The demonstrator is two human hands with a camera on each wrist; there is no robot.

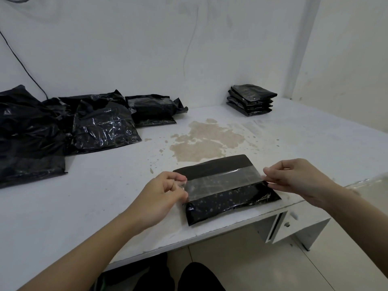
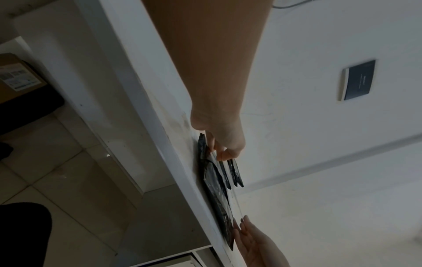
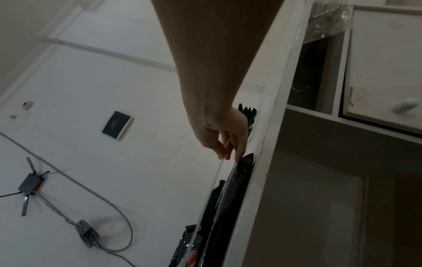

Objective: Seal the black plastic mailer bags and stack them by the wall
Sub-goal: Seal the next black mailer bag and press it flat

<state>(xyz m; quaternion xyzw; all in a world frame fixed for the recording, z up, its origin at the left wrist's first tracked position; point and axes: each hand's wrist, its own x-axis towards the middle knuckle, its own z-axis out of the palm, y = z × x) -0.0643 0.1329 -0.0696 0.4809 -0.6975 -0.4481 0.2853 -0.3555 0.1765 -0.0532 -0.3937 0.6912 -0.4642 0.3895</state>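
Peeling stage, by the look of it: a flat black plastic mailer bag (image 1: 226,190) lies at the near edge of the white stained table (image 1: 105,196), flap open toward the wall. Across it runs a clear glossy liner strip (image 1: 224,182), held at both ends. The left hand (image 1: 165,192) pinches the strip's left end between thumb and curled fingers; the right hand (image 1: 294,177) pinches the right end with its fingertips. The flap is not yet folded down, so I judge this bag unsealed.

Done so far: a neat stack of flat black sealed mailers (image 1: 251,99) sits in the far right corner, against the wall. Left to do: a loose heap of crumpled black mailer bags (image 1: 69,124) at far left by the wall, their number hard to count.

View differences: the head view alone shows stack, heap and the brown stain. The left wrist view shows the strip edge-on, lifted off the bag between the two hands. The right wrist view adds crumpled clear plastic film (image 3: 328,21) hanging at the table's edge and a black router with antennas (image 3: 30,184) on the wall.
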